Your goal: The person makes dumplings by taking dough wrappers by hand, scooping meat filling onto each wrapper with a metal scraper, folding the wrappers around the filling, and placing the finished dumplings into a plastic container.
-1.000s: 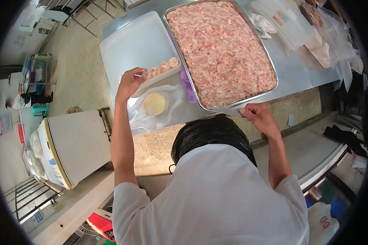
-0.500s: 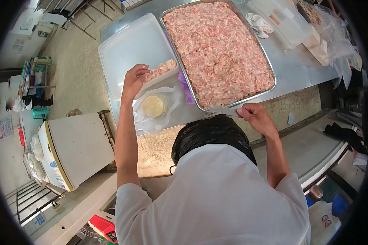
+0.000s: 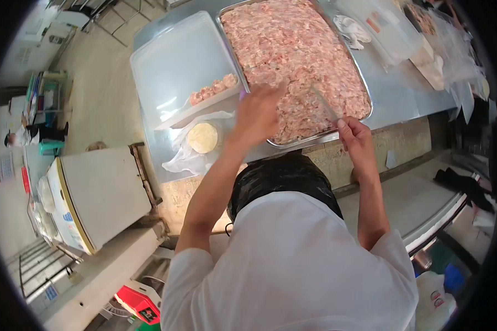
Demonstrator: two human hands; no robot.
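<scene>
One broad slab of minced meat (image 3: 298,47) lies directly ahead of and beneath the fingers of both hands. Colour is pale pink mottled with whitish flecks; the surface is coarse, moist-looking and roughly level, with an uneven, disturbed patch between the two sets of fingers. The meat occupies a rectangular metal tray (image 3: 286,146) almost to its rim.

Right hand (image 3: 357,138): fingers closed on the near end of a thin flat blade (image 3: 326,105), which points away from them and lies over the meat. Left hand (image 3: 258,113): blurred, fingers reaching over the meat's left part; their spread, any contact and any item held cannot be determined.

Left of the left fingers stands a shallow, translucent plastic container (image 3: 176,60). Several small pinkish portions (image 3: 215,89) sit side by side in a single row along its near wall; the remaining base is bare. Nearer the body, also left of those fingers, a round, pale-yellow stack (image 3: 202,138) rests upon an opened plastic bag (image 3: 178,160).

Beyond the right fingers, past the tray, lies a crumpled white cloth (image 3: 352,32).
</scene>
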